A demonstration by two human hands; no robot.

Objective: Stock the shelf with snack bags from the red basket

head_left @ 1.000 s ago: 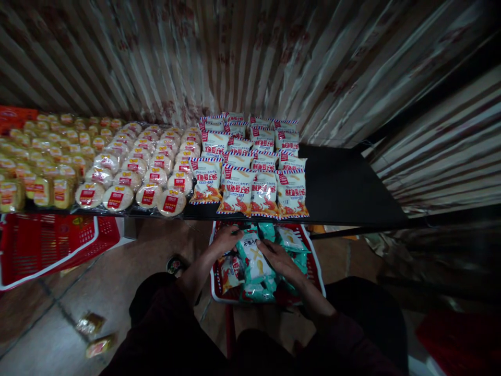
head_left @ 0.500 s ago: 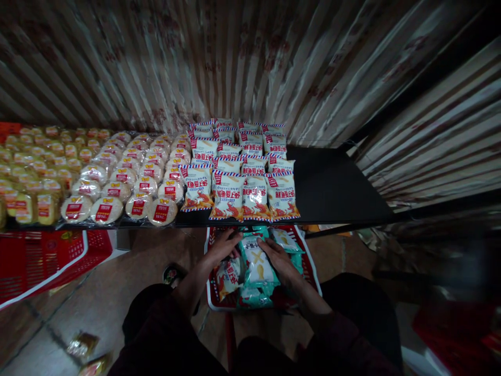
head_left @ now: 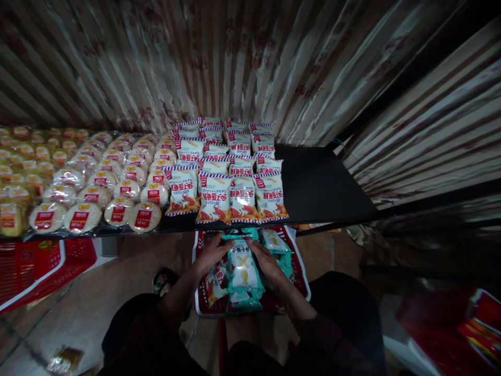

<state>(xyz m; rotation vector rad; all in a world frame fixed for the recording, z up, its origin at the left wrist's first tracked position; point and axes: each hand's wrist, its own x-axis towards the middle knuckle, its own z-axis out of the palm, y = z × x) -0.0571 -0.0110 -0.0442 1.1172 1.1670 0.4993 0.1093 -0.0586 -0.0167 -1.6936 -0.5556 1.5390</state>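
Observation:
A green and white snack bag (head_left: 243, 267) is between my hands, over a red basket with a white rim (head_left: 304, 271). My left hand (head_left: 212, 254) grips its upper left edge, and my right hand (head_left: 267, 262) presses on its upper right side. Beneath and around it in the basket lie more green snack bags (head_left: 276, 241). Beside my left wrist, a white and orange snack bag (head_left: 215, 284) is partly covered. On the black shelf (head_left: 317, 185) just beyond the basket stand rows of white, red and blue snack bags (head_left: 241, 198).
Round wrapped rice crackers (head_left: 144, 216) and yellow wrapped snacks (head_left: 11, 219) fill the shelf's left part. Another red basket (head_left: 78, 258) is below it. A wrapped snack (head_left: 66, 360) lies on the tiled floor. A striped curtain (head_left: 188, 57) hangs behind the shelf.
My left hand has closed in on the green and white bag's left edge, and the bag shows more fully between both hands. The view has turned slightly right.

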